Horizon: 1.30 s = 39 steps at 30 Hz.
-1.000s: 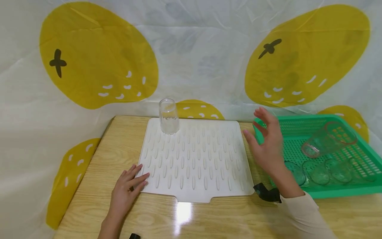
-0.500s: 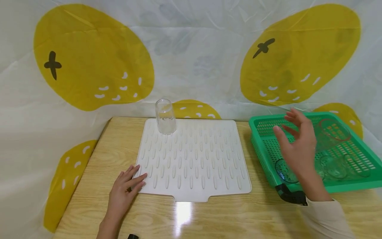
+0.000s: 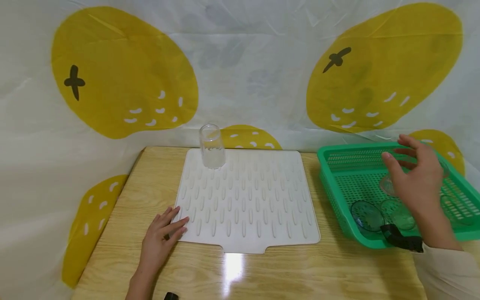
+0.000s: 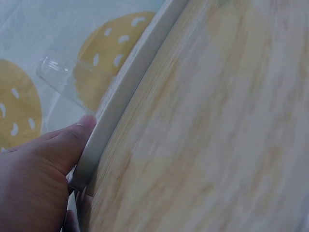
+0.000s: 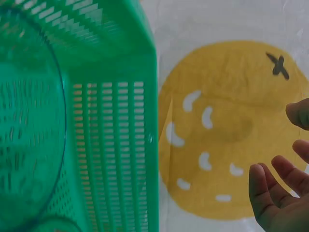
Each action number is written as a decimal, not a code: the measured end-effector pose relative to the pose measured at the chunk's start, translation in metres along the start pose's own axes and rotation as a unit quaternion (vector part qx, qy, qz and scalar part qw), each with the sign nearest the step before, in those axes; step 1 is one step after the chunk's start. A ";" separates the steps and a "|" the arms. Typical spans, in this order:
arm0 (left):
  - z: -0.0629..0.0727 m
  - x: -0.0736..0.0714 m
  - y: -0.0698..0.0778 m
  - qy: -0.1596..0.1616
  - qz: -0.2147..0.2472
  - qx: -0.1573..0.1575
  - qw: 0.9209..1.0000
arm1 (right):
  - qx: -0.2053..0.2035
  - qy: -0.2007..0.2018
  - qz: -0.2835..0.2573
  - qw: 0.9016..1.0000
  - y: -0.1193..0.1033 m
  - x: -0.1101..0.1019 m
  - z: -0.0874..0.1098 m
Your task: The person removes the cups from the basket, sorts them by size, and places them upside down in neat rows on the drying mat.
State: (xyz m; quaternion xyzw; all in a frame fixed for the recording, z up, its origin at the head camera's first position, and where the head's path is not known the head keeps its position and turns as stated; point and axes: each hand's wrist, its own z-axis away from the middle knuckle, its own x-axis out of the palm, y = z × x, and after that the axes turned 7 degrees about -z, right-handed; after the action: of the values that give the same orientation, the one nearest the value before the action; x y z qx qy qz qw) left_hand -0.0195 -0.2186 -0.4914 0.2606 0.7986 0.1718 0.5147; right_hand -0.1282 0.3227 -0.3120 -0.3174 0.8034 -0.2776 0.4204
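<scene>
My left hand (image 3: pixel 160 238) lies at the near left edge of a white ridged drainer board (image 3: pixel 243 246), its fingertips on the rim. In the left wrist view the thumb (image 4: pixel 79 130) touches the board's side. Over the green basket (image 3: pixel 337 221) hovers my right hand (image 3: pixel 420 183), fingers spread and loosely bent, with nothing in its grasp. Behind it a clear drinking glass (image 3: pixel 387 185) lies tilted in the basket, mostly hidden by the hand. Another clear glass (image 3: pixel 212 148) stands at the board's far left corner.
Several more glasses lie along the basket's near side, among them a dark-rimmed glass (image 3: pixel 366 216). A wooden table (image 3: pixel 296 271) bears board and basket. A white cloth with yellow fruit prints (image 3: pixel 251 83) hangs close behind.
My right hand has moved right, from beside the basket's left rim to above the tilted glass in it. My left hand stays on the board's edge.
</scene>
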 end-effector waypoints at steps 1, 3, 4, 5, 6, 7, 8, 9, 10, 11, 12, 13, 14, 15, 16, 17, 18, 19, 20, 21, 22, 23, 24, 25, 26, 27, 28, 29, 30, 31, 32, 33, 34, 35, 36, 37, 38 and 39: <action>0.000 0.001 0.000 0.002 0.001 0.001 1.000 | 0.011 -0.002 0.015 1.000 0.004 -0.003 -0.001; 0.000 0.001 0.001 0.003 -0.001 0.003 1.000 | 0.027 -0.006 0.038 0.999 0.013 -0.009 -0.004; 0.000 0.001 0.000 0.002 -0.002 0.003 1.000 | 0.032 -0.009 0.048 0.998 0.017 -0.011 -0.005; 0.000 0.001 0.000 0.001 -0.003 0.003 1.000 | 0.038 -0.011 0.061 0.997 0.021 -0.014 -0.006; -0.001 0.001 0.000 0.000 -0.003 0.002 1.000 | 0.043 -0.015 0.073 0.996 0.025 -0.017 -0.006; -0.001 0.001 0.000 -0.001 -0.004 0.001 1.000 | 0.046 -0.019 0.081 0.996 0.028 -0.019 -0.007; -0.001 0.001 -0.001 -0.003 -0.004 0.000 1.000 | 0.049 -0.023 0.089 0.995 0.032 -0.022 -0.008; -0.001 0.001 -0.001 -0.003 -0.004 0.000 1.000 | 0.051 -0.028 0.100 0.993 0.034 -0.024 -0.008; -0.001 0.001 -0.002 -0.004 -0.003 -0.001 1.000 | 0.054 -0.036 0.109 0.992 0.037 -0.025 -0.008; -0.001 0.001 -0.002 -0.004 -0.002 -0.002 1.000 | 0.056 -0.045 0.116 0.991 0.039 -0.027 -0.009; -0.002 0.000 -0.002 -0.004 -0.001 -0.003 1.000 | 0.057 -0.054 0.122 0.989 0.041 -0.028 -0.010; -0.002 0.000 -0.002 -0.004 0.001 -0.004 1.000 | 0.057 -0.063 0.126 0.988 0.042 -0.029 -0.010; -0.002 0.000 -0.002 -0.005 0.003 -0.005 1.000 | 0.056 -0.071 0.131 0.987 0.044 -0.029 -0.010; -0.002 0.000 -0.002 -0.006 0.005 -0.007 1.000 | 0.056 -0.078 0.133 0.986 0.046 -0.030 -0.011; -0.002 0.000 -0.001 -0.007 0.007 -0.008 1.000 | 0.055 -0.083 0.134 0.986 0.048 -0.031 -0.011; -0.002 0.000 -0.001 -0.008 0.009 -0.010 1.000 | 0.054 -0.087 0.135 0.986 0.050 -0.031 -0.012; -0.002 0.000 -0.001 -0.008 0.009 -0.011 1.000 | 0.053 -0.090 0.138 0.985 0.052 -0.032 -0.013; -0.002 0.000 0.000 -0.009 0.010 -0.012 1.000 | 0.051 -0.092 0.141 0.984 0.053 -0.032 -0.013; -0.002 0.000 0.000 -0.008 0.010 -0.012 1.000 | 0.048 -0.093 0.146 0.984 0.055 -0.032 -0.014; -0.001 0.000 0.000 -0.007 0.010 -0.010 1.000 | 0.048 -0.095 0.149 0.983 0.057 -0.033 -0.015; -0.002 0.000 0.001 -0.006 0.012 -0.009 1.000 | 0.046 -0.096 0.156 0.982 0.059 -0.033 -0.016; -0.002 0.000 0.001 -0.006 0.014 -0.008 1.000 | 0.045 -0.096 0.161 0.981 0.061 -0.034 -0.017; -0.002 0.000 0.002 -0.005 0.016 -0.006 1.000 | 0.043 -0.096 0.166 0.980 0.062 -0.034 -0.017; -0.003 0.000 0.002 -0.004 0.019 -0.005 1.000 | 0.044 -0.096 0.171 0.980 0.063 -0.035 -0.018; -0.003 0.001 0.002 -0.003 0.021 -0.005 1.000 | 0.046 -0.097 0.176 0.978 0.064 -0.036 -0.018; -0.004 0.001 0.003 -0.001 0.023 -0.003 1.000 | 0.047 -0.098 0.182 0.977 0.064 -0.036 -0.019; -0.005 0.001 0.003 0.002 0.028 -0.004 1.000 | 0.048 -0.099 0.190 0.976 0.065 -0.037 -0.018; -0.006 0.001 0.004 0.007 0.032 -0.005 0.999 | 0.049 -0.101 0.196 0.974 0.065 -0.037 -0.018; -0.006 0.001 0.005 0.014 0.037 -0.007 0.999 | 0.052 -0.103 0.203 0.972 0.065 -0.037 -0.017; -0.007 0.001 0.006 0.022 0.041 -0.010 0.999 | 0.052 -0.107 0.208 0.971 0.066 -0.037 -0.017; -0.007 0.001 0.007 0.030 0.046 -0.011 0.998 | 0.051 -0.109 0.213 0.969 0.066 -0.037 -0.016; -0.008 0.001 0.008 0.039 0.049 -0.011 0.998 | 0.048 -0.110 0.219 0.968 0.067 -0.036 -0.016; -0.009 0.000 0.010 0.048 0.055 -0.012 0.997 | 0.046 -0.111 0.223 0.967 0.068 -0.036 -0.015; -0.009 0.000 0.012 0.056 0.063 -0.012 0.996 | 0.044 -0.110 0.226 0.967 0.069 -0.036 -0.015; -0.010 0.000 0.014 0.065 0.067 -0.008 0.996 | 0.041 -0.108 0.227 0.967 0.069 -0.035 -0.014; -0.011 0.000 0.016 0.070 0.071 -0.005 0.995 | 0.039 -0.109 0.229 0.967 0.070 -0.035 -0.014; -0.012 0.000 0.018 0.076 0.075 0.001 0.994 | 0.036 -0.109 0.232 0.966 0.070 -0.035 -0.014; -0.013 0.000 0.020 0.080 0.081 0.005 0.994 | 0.034 -0.109 0.233 0.966 0.071 -0.035 -0.014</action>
State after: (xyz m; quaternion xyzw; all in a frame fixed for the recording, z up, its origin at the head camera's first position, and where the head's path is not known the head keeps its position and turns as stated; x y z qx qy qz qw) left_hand -0.0269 -0.2028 -0.4755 0.3121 0.8143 0.2289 0.4325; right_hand -0.1441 0.3967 -0.3382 -0.1348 0.7947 -0.1628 0.5691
